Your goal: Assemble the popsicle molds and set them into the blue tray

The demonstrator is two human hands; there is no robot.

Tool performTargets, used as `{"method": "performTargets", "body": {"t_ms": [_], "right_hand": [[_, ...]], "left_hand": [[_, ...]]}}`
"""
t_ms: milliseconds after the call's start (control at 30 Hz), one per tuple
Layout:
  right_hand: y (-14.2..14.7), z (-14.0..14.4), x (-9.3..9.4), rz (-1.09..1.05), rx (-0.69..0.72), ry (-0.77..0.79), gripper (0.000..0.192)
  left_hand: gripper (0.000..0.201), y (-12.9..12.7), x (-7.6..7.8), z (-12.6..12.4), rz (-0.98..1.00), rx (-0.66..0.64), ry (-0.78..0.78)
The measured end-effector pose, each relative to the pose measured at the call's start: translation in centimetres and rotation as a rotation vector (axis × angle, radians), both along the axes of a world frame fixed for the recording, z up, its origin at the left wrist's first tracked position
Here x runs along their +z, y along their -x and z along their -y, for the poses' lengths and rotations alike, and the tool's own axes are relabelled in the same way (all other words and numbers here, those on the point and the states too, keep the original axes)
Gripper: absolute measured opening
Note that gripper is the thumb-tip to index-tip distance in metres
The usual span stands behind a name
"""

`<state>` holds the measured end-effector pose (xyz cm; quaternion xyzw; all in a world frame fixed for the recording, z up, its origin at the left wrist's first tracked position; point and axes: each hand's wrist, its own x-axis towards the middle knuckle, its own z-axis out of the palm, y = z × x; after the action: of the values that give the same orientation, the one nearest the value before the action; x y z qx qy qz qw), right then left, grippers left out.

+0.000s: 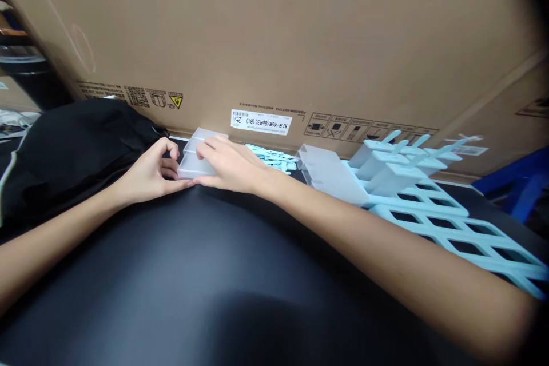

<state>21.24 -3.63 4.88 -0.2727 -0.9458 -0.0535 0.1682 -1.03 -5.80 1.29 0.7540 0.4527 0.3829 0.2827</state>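
Note:
A translucent white plastic case (198, 161) with ridged sections lies between my two hands at the far edge of the black surface. My left hand (155, 170) curls around its left end, the thumb reaching along the near edge. Across its right side lies my right hand (229, 161), with the thumb at the near edge and the fingers bent over the top. The right hand covers much of the case. Just beyond my right hand is a loose pile of small light-blue plastic pieces (274, 158).
A large cardboard box (274, 46) stands upright behind everything. To the right are another translucent plastic case (332, 174), pale-blue moulds with stick handles (392, 168) and light-blue lattice frames (454, 231). Black fabric (81, 148) is heaped at left.

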Motion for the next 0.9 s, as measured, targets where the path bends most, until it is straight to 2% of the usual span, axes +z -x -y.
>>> {"method": "performTargets", "body": {"t_ms": [167,333,433,533,600,700,800,900], "right_hand": [[-0.7,0.2,-0.1,0.007,-0.03,-0.014,0.041],[-4.1,1.8,2.0,0.05,-0.105,-0.077,0.034],[-8.7,3.7,3.8,0.03,-0.219,-0.136,0.031],[-14.9,6.4,5.2,-0.072,-0.356,-0.201,0.026],[-19.2,8.3,5.4,-0.179,-0.478,-0.304,0.024],[-25.1,10.9,4.9,-0.33,-0.818,-0.347,0.025],[-29.6,12.3,3.7,-0.605,-1.128,-0.299,0.031],[-32.0,12.2,2.6,-0.881,-1.209,-0.09,0.037]], "left_hand": [[0.047,0.1,0.3,0.1,-0.002,-0.035,0.02],[0.042,0.5,0.6,0.1,-0.096,-0.038,-0.029],[0.041,0.8,0.6,0.0,-0.132,-0.064,-0.063],[0.041,1.1,0.5,-0.2,-0.161,-0.076,-0.093],[0.041,1.2,0.4,-0.2,-0.184,-0.06,-0.106],[0.044,1.1,0.3,-0.1,-0.206,-0.028,-0.128],[0.041,0.9,0.4,0.1,-0.218,-0.008,-0.114],[0.042,0.7,0.5,0.2,-0.213,-0.006,-0.071]]}}
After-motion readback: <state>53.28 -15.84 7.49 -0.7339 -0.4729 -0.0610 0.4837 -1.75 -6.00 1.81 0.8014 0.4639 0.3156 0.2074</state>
